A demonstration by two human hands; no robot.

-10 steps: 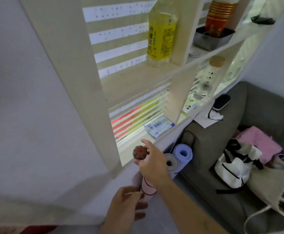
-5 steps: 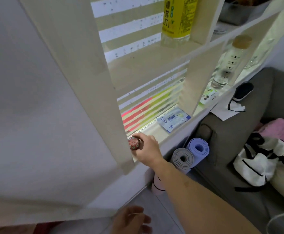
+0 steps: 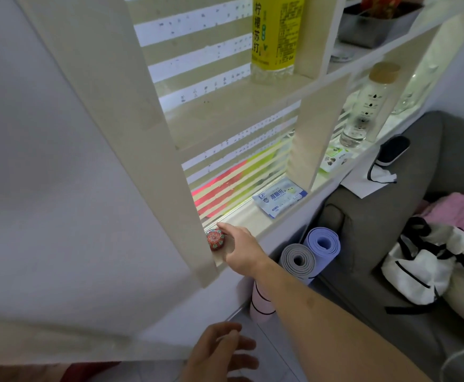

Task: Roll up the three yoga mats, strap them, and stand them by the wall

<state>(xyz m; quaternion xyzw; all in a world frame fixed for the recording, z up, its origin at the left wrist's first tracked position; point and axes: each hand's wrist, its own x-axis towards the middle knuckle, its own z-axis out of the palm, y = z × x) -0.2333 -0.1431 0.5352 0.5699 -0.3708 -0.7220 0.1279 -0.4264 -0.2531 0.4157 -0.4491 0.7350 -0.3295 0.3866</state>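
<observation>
1. We see a big pale shelf [image 3: 233,106] across the top and middle of the frame, with a grey sofa [image 3: 390,238] at the right.
2. Three rolled mats stand on end by the wall, low in the middle: a purple mat [image 3: 321,241], a grey mat [image 3: 297,260] touching it, and a pink mat [image 3: 261,301] with black straps, partly behind our arm.
3. Our right hand [image 3: 242,249] reaches to the bottom shelf, fingers touching a small round red ball [image 3: 215,239]; we cannot tell if it grips it.
4. Our left hand [image 3: 220,351] hangs at the bottom of the frame, fingers loose and spread, holding nothing.
</observation>
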